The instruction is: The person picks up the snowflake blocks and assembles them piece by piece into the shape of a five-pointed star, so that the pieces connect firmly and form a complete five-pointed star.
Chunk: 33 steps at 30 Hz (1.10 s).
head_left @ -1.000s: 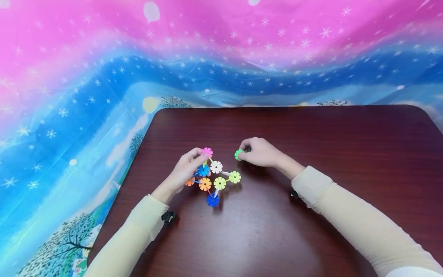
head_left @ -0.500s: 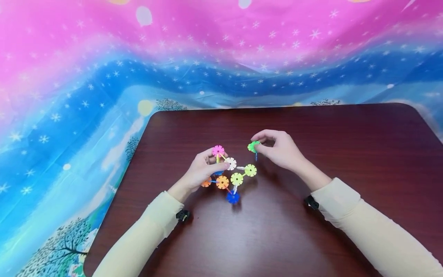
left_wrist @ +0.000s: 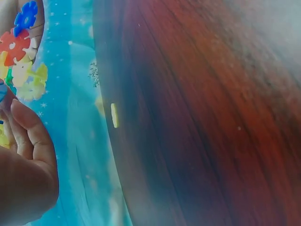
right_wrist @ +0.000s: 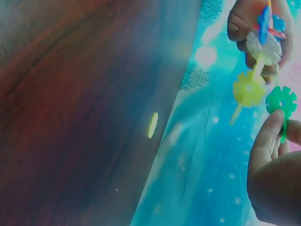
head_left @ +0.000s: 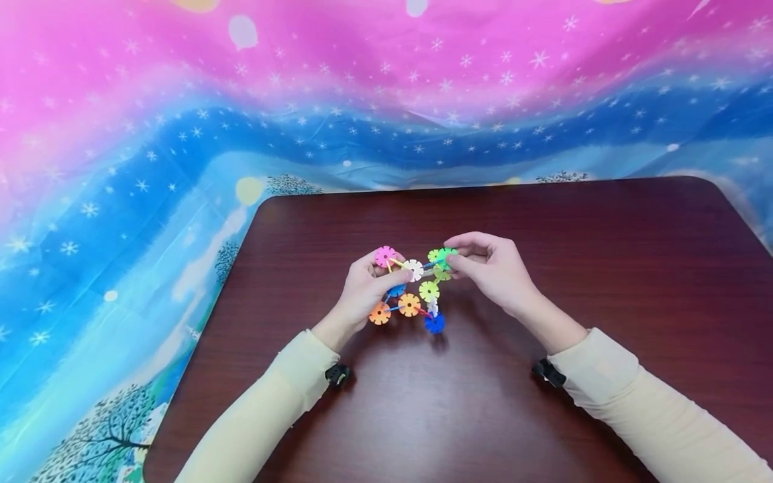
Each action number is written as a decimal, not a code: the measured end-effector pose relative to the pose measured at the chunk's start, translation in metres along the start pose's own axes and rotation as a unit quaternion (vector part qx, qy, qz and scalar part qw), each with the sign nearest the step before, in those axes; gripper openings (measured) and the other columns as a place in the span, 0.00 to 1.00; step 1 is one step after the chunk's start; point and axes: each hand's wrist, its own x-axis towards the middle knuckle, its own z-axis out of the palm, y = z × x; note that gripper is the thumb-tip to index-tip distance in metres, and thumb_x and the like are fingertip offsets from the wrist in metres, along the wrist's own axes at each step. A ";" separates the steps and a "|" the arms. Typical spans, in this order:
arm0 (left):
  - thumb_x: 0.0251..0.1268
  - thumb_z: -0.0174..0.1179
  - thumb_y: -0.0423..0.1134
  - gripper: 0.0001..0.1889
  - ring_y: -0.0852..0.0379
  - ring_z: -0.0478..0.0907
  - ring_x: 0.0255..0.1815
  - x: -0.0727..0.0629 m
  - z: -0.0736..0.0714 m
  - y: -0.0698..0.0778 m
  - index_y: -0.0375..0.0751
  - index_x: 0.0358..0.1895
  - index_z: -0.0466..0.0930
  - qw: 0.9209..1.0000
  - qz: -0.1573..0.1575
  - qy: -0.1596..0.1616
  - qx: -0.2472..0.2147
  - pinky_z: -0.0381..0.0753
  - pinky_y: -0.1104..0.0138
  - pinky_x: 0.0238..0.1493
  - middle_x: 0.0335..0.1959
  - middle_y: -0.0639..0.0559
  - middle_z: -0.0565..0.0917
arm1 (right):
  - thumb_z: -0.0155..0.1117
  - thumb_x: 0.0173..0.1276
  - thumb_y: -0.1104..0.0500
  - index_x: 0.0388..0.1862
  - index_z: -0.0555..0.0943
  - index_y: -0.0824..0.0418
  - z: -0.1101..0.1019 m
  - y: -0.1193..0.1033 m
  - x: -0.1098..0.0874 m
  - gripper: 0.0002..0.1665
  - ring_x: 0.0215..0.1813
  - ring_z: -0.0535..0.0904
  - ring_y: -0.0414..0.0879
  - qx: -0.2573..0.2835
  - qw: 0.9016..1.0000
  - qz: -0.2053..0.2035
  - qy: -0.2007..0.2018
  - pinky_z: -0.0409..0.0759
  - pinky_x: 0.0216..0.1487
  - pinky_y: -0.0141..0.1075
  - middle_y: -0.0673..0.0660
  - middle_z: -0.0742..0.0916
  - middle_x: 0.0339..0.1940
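Note:
Notched plastic snowflake discs, slotted together into a jointed structure, are held up over the table in the head view. My left hand (head_left: 365, 288) grips the structure at its upper left, thumb over the white disc (head_left: 413, 270) and fingers behind the pink disc (head_left: 385, 256). Orange discs (head_left: 409, 305) and a dark blue disc (head_left: 435, 323) hang lower. My right hand (head_left: 498, 268) pinches a green disc (head_left: 447, 257) between thumb and fingers, right at the structure's upper right corner. In the right wrist view the green disc (right_wrist: 281, 100) sits close beside a yellow disc (right_wrist: 249, 89).
The dark brown wooden table (head_left: 513, 402) spreads under both hands. Behind it hangs a pink and blue snowflake-print cloth (head_left: 386, 127). A small yellow oblong piece (right_wrist: 153, 125) shows on the table near its edge in the wrist views.
My right hand has brought the green disc from apart on the right to the structure's upper corner. My left hand has shifted right, its thumb moving from the pink disc to the white one.

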 end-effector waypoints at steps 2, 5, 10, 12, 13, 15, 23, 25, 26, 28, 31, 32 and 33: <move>0.63 0.73 0.34 0.12 0.57 0.81 0.31 0.000 0.001 0.001 0.37 0.47 0.84 1.000 -0.002 0.004 0.005 0.83 0.68 0.36 0.30 0.51 0.86 | 0.71 0.70 0.66 0.55 0.85 0.68 0.001 0.001 0.000 0.15 0.36 0.90 0.50 0.005 1.000 -0.002 0.006 0.88 0.45 0.49 0.62 0.88 0.39; 0.63 0.73 0.34 0.12 0.56 0.82 0.32 0.000 0.002 0.002 0.36 0.47 0.85 1.000 -0.006 0.008 0.010 0.83 0.67 0.38 0.31 0.50 0.87 | 0.71 0.70 0.66 0.55 0.85 0.68 0.001 0.001 -0.001 0.15 0.35 0.89 0.49 0.003 1.000 -0.004 0.009 0.88 0.45 0.49 0.62 0.88 0.38; 0.63 0.73 0.33 0.12 0.56 0.83 0.33 0.001 0.004 0.002 0.35 0.47 0.86 1.000 -0.010 0.013 0.010 0.84 0.67 0.39 0.33 0.49 0.88 | 0.71 0.70 0.66 0.55 0.85 0.69 0.002 0.000 -0.002 0.16 0.35 0.89 0.48 0.012 1.000 0.006 0.007 0.88 0.44 0.46 0.61 0.88 0.38; 0.63 0.73 0.34 0.13 0.56 0.83 0.34 0.001 0.005 0.002 0.35 0.48 0.86 1.000 -0.012 0.012 0.007 0.85 0.67 0.40 0.34 0.49 0.89 | 0.71 0.70 0.66 0.56 0.84 0.70 0.002 0.000 -0.003 0.17 0.35 0.89 0.47 0.021 1.000 0.014 0.006 0.88 0.44 0.45 0.61 0.89 0.37; 0.62 0.74 0.34 0.13 0.56 0.83 0.34 0.001 0.005 0.002 0.35 0.48 0.86 1.000 -0.012 0.011 0.007 0.85 0.67 0.40 0.34 0.49 0.89 | 0.71 0.70 0.67 0.56 0.84 0.71 0.002 0.000 -0.003 0.17 0.35 0.89 0.47 0.024 1.000 0.018 0.006 0.88 0.44 0.45 0.61 0.89 0.37; 0.62 0.74 0.34 0.13 0.55 0.83 0.34 0.001 0.006 0.002 0.34 0.47 0.86 1.000 -0.010 0.009 0.008 0.85 0.66 0.41 0.33 0.49 0.89 | 0.71 0.70 0.67 0.56 0.84 0.71 0.002 0.000 -0.003 0.17 0.35 0.90 0.48 0.027 0.999 0.023 0.005 0.88 0.44 0.46 0.61 0.89 0.38; 0.61 0.75 0.34 0.14 0.53 0.85 0.35 -0.001 0.004 0.003 0.35 0.48 0.88 0.999 -0.004 0.010 0.035 0.86 0.64 0.42 0.37 0.47 0.90 | 0.72 0.70 0.66 0.57 0.84 0.71 0.004 -0.001 -0.004 0.18 0.37 0.90 0.53 -0.011 1.000 0.024 -0.008 0.88 0.45 0.45 0.65 0.89 0.43; 0.60 0.75 0.34 0.14 0.53 0.85 0.35 -0.002 0.004 0.003 0.35 0.48 0.88 0.999 -0.003 0.012 0.035 0.87 0.64 0.41 0.38 0.46 0.90 | 0.72 0.70 0.66 0.56 0.84 0.71 0.005 -0.001 -0.004 0.18 0.37 0.90 0.51 -0.018 0.999 0.027 -0.009 0.88 0.46 0.45 0.65 0.89 0.43; 0.60 0.75 0.33 0.14 0.53 0.85 0.34 -0.003 0.005 0.003 0.34 0.48 0.88 0.999 -0.003 0.013 0.034 0.87 0.64 0.41 0.38 0.45 0.90 | 0.72 0.70 0.66 0.56 0.84 0.71 0.005 0.000 -0.005 0.18 0.37 0.90 0.50 -0.019 0.999 0.029 -0.009 0.88 0.46 0.45 0.65 0.89 0.43; 0.60 0.75 0.33 0.14 0.53 0.85 0.34 -0.003 0.005 0.003 0.34 0.48 0.88 0.999 -0.001 0.017 0.033 0.87 0.65 0.41 0.38 0.45 0.89 | 0.72 0.70 0.66 0.56 0.84 0.70 0.007 0.001 -0.005 0.18 0.36 0.90 0.49 -0.017 0.999 0.032 -0.006 0.88 0.47 0.46 0.65 0.89 0.41; 0.61 0.75 0.34 0.15 0.52 0.85 0.35 -0.003 0.006 0.002 0.33 0.50 0.88 0.999 0.002 0.020 0.035 0.87 0.64 0.42 0.39 0.45 0.89 | 0.72 0.70 0.66 0.56 0.84 0.71 0.009 0.002 -0.006 0.18 0.37 0.90 0.48 -0.011 0.999 0.030 -0.001 0.87 0.47 0.47 0.65 0.88 0.39; 0.61 0.75 0.35 0.16 0.52 0.86 0.36 -0.003 0.007 0.002 0.34 0.50 0.88 0.999 0.004 0.021 0.039 0.87 0.64 0.43 0.40 0.45 0.89 | 0.72 0.70 0.66 0.56 0.84 0.71 0.009 0.002 -0.006 0.18 0.37 0.90 0.49 -0.010 1.000 0.027 0.000 0.87 0.47 0.47 0.65 0.87 0.39; 0.61 0.75 0.36 0.16 0.52 0.86 0.36 -0.003 0.006 0.002 0.34 0.50 0.88 0.999 0.005 0.021 0.043 0.87 0.63 0.43 0.40 0.46 0.90 | 0.72 0.70 0.66 0.56 0.84 0.70 0.009 0.002 -0.006 0.17 0.37 0.90 0.50 -0.009 1.000 0.024 0.000 0.87 0.46 0.47 0.66 0.87 0.39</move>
